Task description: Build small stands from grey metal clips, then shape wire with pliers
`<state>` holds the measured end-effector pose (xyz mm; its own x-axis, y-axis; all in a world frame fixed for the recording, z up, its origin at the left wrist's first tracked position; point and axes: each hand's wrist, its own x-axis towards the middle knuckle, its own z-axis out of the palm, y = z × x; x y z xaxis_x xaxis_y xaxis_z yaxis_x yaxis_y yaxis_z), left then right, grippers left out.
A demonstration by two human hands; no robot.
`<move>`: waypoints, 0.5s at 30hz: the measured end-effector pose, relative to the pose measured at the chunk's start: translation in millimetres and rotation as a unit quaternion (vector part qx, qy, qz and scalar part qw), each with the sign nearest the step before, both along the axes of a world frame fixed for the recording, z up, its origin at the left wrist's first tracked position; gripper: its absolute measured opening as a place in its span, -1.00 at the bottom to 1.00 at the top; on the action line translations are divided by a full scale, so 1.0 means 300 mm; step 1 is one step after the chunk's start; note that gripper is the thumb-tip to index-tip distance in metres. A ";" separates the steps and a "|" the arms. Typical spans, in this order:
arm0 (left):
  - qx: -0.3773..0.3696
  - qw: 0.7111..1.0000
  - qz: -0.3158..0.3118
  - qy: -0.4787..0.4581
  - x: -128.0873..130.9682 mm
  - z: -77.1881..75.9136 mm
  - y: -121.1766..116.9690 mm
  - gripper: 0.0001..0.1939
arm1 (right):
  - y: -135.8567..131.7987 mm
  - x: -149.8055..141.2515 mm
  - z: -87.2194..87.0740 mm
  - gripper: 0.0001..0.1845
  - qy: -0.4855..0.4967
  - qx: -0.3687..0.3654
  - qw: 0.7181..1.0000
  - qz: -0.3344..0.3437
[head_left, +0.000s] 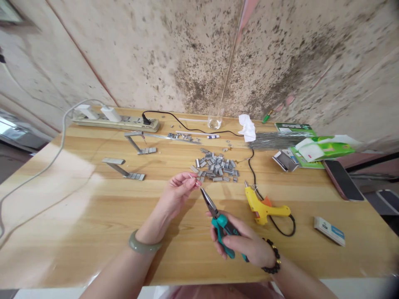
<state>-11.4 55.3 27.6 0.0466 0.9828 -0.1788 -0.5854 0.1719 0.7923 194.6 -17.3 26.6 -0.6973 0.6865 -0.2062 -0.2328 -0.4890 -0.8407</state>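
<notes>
My left hand is closed in a pinch on a short piece of thin wire. My right hand is wrapped round the teal-and-black handles of a pair of needle-nose pliers. The plier tips point up and left and meet the wire's end near my left fingertips; whether the jaws grip it is too small to tell. Just beyond my left fingers lies a pile of grey staple strips. Two bent shapes made of grey strips, a nearer one and a farther one, stand to the left.
A yellow glue gun lies right of the pliers, its black cord running back. Behind are a power strip, a glass, tissue and a bundle of wires. A phone and small box lie right.
</notes>
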 end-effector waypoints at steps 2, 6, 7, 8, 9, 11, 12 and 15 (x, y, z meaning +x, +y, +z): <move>0.002 1.000 -0.008 -0.004 -0.002 -0.002 0.000 -0.79 | 0.000 -0.001 0.000 -0.46 0.000 0.000 1.000 -0.003; -0.003 1.000 -0.023 -0.007 -0.004 -0.005 -0.001 -0.80 | 0.001 -0.001 0.000 -0.47 0.002 -0.001 1.000 -0.002; -0.003 1.000 -0.024 -0.005 -0.004 -0.005 -0.001 -0.80 | 0.000 -0.001 -0.001 -0.46 0.001 -0.002 1.000 -0.001; -0.003 1.000 -0.024 -0.001 -0.005 -0.005 -0.001 -0.79 | 0.000 0.000 -0.001 -0.46 -0.002 -0.002 1.000 -0.001; -0.003 1.000 -0.025 0.002 -0.005 -0.006 -0.001 -0.78 | 0.000 0.000 -0.002 -0.45 -0.005 -0.002 1.000 -0.002; -0.001 1.000 -0.029 0.007 -0.005 -0.006 -0.002 -0.77 | -0.001 0.001 -0.003 -0.44 -0.011 -0.001 1.000 -0.002; -0.001 1.000 -0.029 0.010 -0.006 -0.007 -0.002 -0.77 | -0.001 0.001 -0.004 -0.44 -0.014 0.001 1.000 -0.001; 0.000 1.000 -0.024 0.018 -0.006 -0.008 -0.003 -0.78 | -0.002 0.001 -0.004 -0.45 -0.022 0.004 1.000 0.005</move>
